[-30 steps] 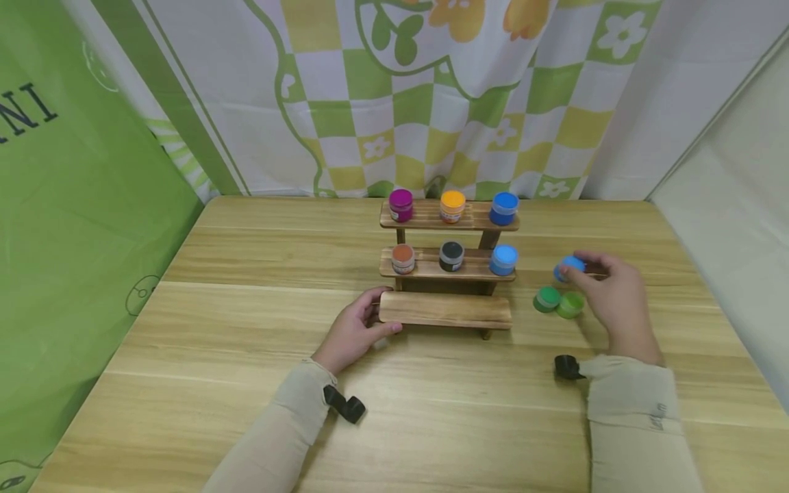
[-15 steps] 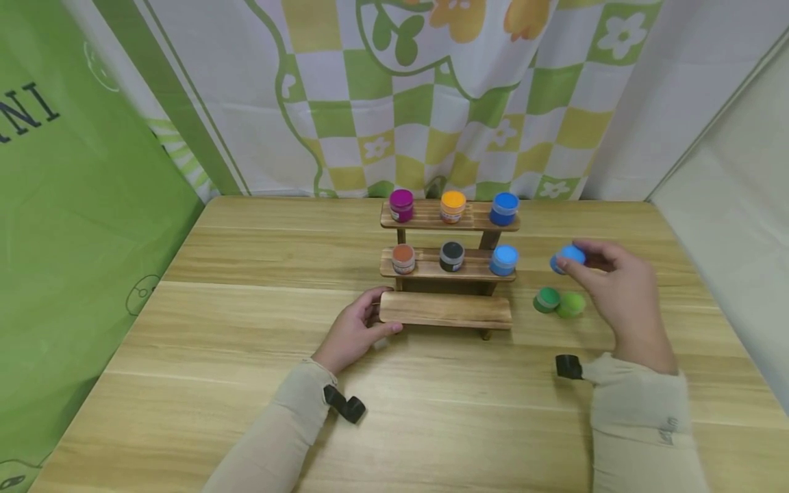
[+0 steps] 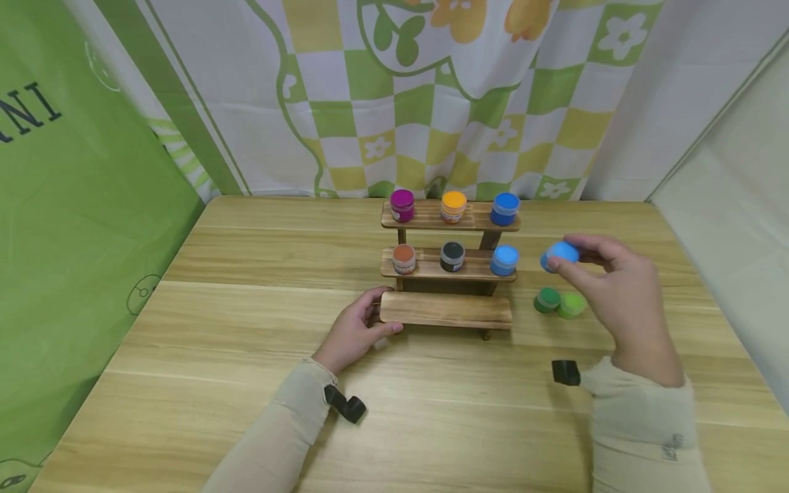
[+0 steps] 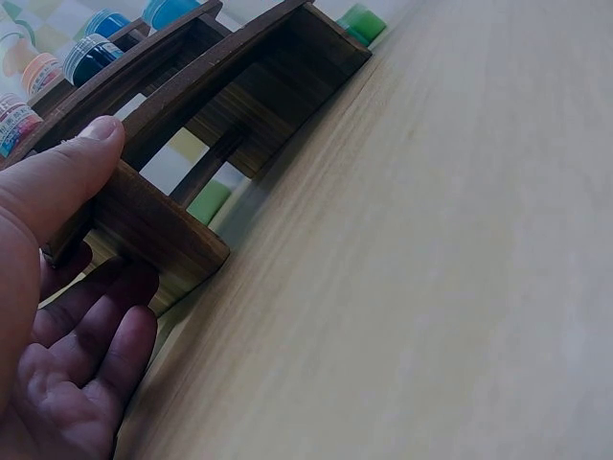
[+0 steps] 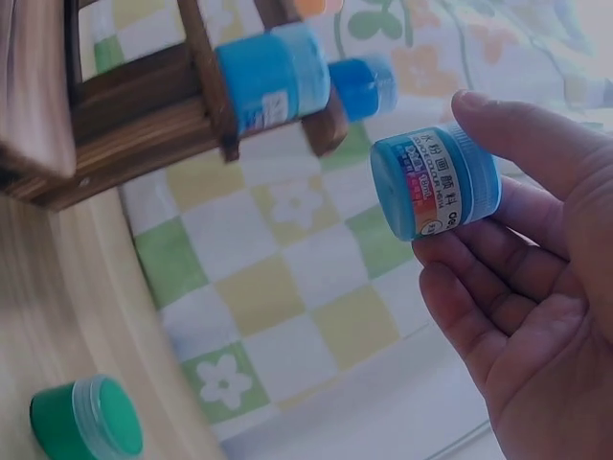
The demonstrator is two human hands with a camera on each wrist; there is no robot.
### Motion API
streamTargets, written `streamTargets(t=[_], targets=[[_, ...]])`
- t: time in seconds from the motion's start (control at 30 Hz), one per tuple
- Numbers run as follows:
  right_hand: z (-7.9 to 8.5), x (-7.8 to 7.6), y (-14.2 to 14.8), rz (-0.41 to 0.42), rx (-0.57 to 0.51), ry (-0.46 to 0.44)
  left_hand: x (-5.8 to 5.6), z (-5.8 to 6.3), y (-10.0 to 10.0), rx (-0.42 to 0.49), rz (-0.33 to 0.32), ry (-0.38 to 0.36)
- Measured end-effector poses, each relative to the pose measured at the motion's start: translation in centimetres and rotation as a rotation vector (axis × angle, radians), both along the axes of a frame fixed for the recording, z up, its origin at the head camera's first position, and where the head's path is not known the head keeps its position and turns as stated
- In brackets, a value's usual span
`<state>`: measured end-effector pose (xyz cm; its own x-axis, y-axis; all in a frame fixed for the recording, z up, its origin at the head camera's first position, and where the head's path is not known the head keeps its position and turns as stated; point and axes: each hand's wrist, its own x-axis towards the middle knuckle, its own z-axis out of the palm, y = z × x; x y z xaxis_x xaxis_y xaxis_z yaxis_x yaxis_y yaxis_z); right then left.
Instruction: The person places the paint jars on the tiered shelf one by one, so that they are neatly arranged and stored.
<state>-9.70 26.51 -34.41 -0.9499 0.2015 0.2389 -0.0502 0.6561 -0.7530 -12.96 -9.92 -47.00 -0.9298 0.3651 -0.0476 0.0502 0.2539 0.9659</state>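
In the head view a three-tier wooden rack (image 3: 446, 310) stands on the table. The left hand (image 3: 354, 332) grips the left end of its lowest shelf, thumb on top, as the left wrist view also shows. To the right of the rack, the right hand (image 3: 619, 301) pinches a light blue paint jar (image 5: 436, 182) between thumb and fingers, lifted off the table. Below it on the table sit a dark green paint jar (image 3: 546, 300) and a light green paint jar (image 3: 571, 305), side by side. The lowest shelf bears no jar.
Purple (image 3: 402, 206), orange (image 3: 453, 207) and dark blue jars (image 3: 505, 209) stand on the top shelf. Brown (image 3: 403, 259), black (image 3: 452, 256) and light blue jars (image 3: 504, 260) stand on the middle one. A checked curtain (image 3: 419, 109) hangs behind the table.
The right hand has lifted the light blue paint jar and brought it a little left, towards the rack. The left hand has stayed on the lowest shelf.
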Motion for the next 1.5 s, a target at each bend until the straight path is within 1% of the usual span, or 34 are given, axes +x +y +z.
streamTargets(t=[0.2, 0.3, 0.47, 0.67, 0.87, 1.0, 1.17, 1.33, 1.5], targets=[[0.7, 0.5, -1.4, 0.047, 0.031, 0.109, 0.0, 0.0, 0.1, 0.004, 0.006, -0.009], [0.9, 0.7, -2.2, 0.089, 0.034, 0.175, 0.0, 0.0, 0.1, 0.000, 0.008, -0.005], [0.9, 0.7, -3.5, 0.182, 0.044, 0.286, 0.0, -0.1, 0.0, 0.005, 0.008, 0.007], [0.6, 0.6, -4.8, 0.263, 0.097, 0.346, 0.0, -0.2, 0.1, 0.010, 0.012, 0.020], [0.1, 0.3, -6.1, 0.367, 0.093, 0.422, 0.0, -0.1, 0.1, 0.013, 0.018, 0.031], [-0.3, 0.2, -7.1, 0.420, 0.069, 0.415, 0.0, -0.1, 0.1, 0.011, 0.018, 0.035], [-1.1, 0.0, -8.6, 0.456, 0.030, 0.349, 0.0, -0.1, -0.1, 0.002, 0.025, 0.040], [-2.2, -0.2, -10.1, 0.463, 0.018, 0.271, -0.1, -0.2, -0.1, 0.006, 0.023, 0.045], [-3.3, -0.3, -11.3, 0.453, 0.034, 0.229, -0.1, -0.2, 0.0, 0.007, 0.016, 0.038]])
